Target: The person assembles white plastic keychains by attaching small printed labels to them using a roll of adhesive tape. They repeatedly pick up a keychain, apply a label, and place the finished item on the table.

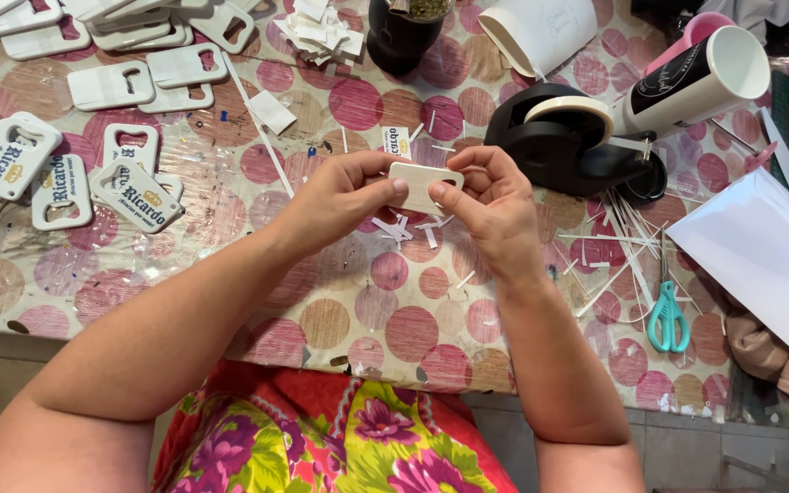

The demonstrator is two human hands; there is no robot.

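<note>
Home craft table: dotted tablecloth [358, 310], tape dispenser [568, 137], scissors [668, 319], paper scraps [623, 228].

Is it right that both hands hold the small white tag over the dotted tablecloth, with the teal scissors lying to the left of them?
Not quite. In the head view the scissors lie to the right of the hands. The rest stands: left hand and right hand hold the white tag over the tablecloth.

2 hands are showing, the left hand [340, 196] and the right hand [495, 210], sharing 1 white tag [420, 183]. 1 black tape dispenser [568, 137] is sitting beside 1 white cup [700, 82]. 1 pair of teal scissors [668, 318] is lying near 1 white paper sheet [764, 251]. 3 printed tags [61, 187] are lying together at left.
</note>
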